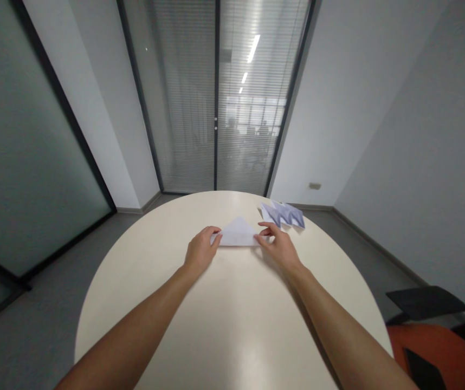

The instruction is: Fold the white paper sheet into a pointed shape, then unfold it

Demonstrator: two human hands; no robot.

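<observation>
A folded sheet of white paper [238, 234] is held just over the round table, its peak pointing away from me and a straight band along its near edge. My left hand [204, 248] pinches the paper's left end between thumb and fingers. At the opposite end, my right hand [279, 246] grips it, the thumb pressing on the near side and the index finger raised a little. Beyond my right hand lie several folded paper pieces [283, 214] in white and bluish tones, close together.
The round cream table [232, 319] spreads beneath my arms. An orange chair [439, 352] with black armrests stands at the lower right. Past the table's far edge is a glass partition with blinds [187, 108]. A wall outlet [314, 186] sits low at the right.
</observation>
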